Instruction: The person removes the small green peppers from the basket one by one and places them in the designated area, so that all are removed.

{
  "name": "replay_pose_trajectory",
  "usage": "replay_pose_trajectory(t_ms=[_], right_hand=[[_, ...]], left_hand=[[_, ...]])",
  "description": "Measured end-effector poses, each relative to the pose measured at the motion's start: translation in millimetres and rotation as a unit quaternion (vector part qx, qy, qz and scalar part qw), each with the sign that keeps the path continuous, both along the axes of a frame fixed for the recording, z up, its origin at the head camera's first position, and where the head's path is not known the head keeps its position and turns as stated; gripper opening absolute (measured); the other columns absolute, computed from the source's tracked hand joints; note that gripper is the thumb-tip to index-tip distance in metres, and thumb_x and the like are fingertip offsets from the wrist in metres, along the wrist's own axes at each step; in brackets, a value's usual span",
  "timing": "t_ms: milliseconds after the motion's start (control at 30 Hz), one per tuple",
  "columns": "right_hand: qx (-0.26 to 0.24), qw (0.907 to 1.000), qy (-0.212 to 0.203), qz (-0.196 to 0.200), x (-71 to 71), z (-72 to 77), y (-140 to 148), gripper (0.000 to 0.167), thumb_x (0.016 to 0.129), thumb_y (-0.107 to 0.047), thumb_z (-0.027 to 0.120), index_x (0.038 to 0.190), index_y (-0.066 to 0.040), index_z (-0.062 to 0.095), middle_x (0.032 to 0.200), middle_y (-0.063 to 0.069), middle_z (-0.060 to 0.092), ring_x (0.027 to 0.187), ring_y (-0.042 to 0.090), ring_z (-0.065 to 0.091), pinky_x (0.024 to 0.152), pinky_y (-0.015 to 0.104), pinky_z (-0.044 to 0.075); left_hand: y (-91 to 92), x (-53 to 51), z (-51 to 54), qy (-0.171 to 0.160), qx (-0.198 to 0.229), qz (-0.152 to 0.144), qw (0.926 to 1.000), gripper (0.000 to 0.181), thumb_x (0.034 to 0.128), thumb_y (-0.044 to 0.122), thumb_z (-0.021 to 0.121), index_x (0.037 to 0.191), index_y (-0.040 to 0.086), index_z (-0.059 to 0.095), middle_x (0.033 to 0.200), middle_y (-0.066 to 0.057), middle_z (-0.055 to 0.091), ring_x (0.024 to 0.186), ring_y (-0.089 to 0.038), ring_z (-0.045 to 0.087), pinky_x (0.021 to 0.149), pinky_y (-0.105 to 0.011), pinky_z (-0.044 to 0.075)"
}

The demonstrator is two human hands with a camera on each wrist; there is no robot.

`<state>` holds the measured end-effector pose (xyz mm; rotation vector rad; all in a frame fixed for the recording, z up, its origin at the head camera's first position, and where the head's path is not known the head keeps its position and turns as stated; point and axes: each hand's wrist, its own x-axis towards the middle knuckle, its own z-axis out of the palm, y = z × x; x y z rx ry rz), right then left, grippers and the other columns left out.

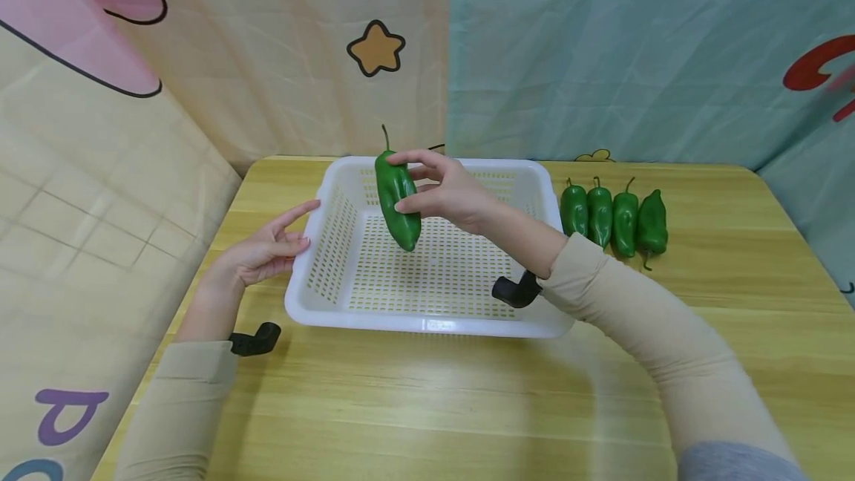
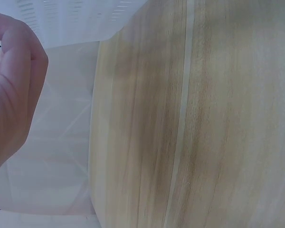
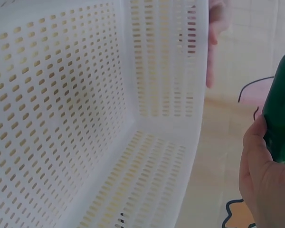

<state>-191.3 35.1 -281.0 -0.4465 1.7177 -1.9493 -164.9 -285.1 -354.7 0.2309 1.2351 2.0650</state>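
Note:
In the head view my right hand (image 1: 454, 195) pinches a glossy green pepper (image 1: 399, 203) between thumb and fingers, its thin stem pointing up. The pepper is held above a white perforated plastic basket (image 1: 427, 325), which stands on the table. Beyond the basket's rim in the right wrist view, the right hand (image 3: 268, 180) grips the same pepper (image 3: 281, 109). My left hand (image 1: 270, 247) touches the basket's left rim with its index finger and thumb extended. The left wrist view shows only part of the left hand (image 2: 14, 90), below the basket's side; its fingertips are hidden.
Several green peppers (image 1: 625, 225) lie in a row on the wooden table (image 1: 427, 407), right of the basket; my right forearm partly covers the nearest ones. Printed curtains (image 1: 601, 58) hang behind and beside the table. A black camera mount (image 1: 517, 292) sits on the right wrist.

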Motion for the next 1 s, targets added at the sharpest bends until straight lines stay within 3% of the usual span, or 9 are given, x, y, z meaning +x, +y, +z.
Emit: replay_pose_trajectory(t_ms=[1000], right_hand=[[0.014, 0.9996, -0.004, -0.024, 20.0, 22.7, 83.2, 0.054, 0.080, 0.016, 0.058, 0.126, -0.013, 0.048, 0.125, 0.017, 0.041, 0.101, 0.027, 0.055, 0.076, 0.035, 0.055]], left_hand=[[1.1, 1.7, 2.2, -0.012, -0.008, 0.014, 0.9998, 0.060, 0.0944, -0.008, 0.044, 0.141, 0.024, 0.025, 0.109, -0.016, 0.064, 0.098, -0.028, 0.063, 0.079, -0.040, 0.053]])
